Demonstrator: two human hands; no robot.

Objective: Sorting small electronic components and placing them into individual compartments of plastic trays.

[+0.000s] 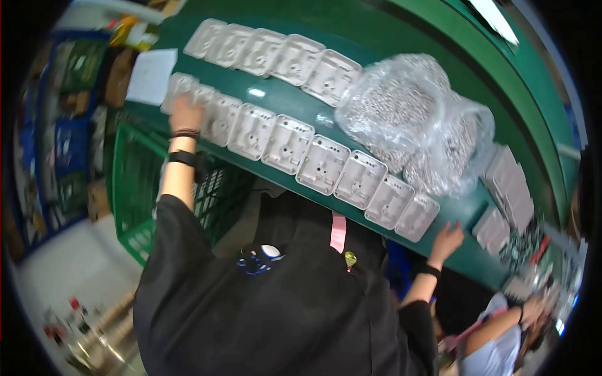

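A row of light grey plastic housings [287, 145], shallow and rounded-cornered, runs along the near edge of the green table. At the row's left end my left hand [187, 114] is on the leftmost housing [178, 84], fingers closed at its edge and slightly blurred. My right hand [446, 242] hovers at the opposite end, just right of the last housing [417, 217]. Its fingers are apart, and nothing is in them. Farther back, a second row of like housings [296, 58] lies at a slant.
Clear plastic bags [401, 103] full of small greyish parts sit behind the front row. Stacked grey housings [509, 188] stand at the right. A white sheet [152, 76] lies at the left, above a green crate [141, 188]. A co-worker's hand [534, 309] shows at lower right.
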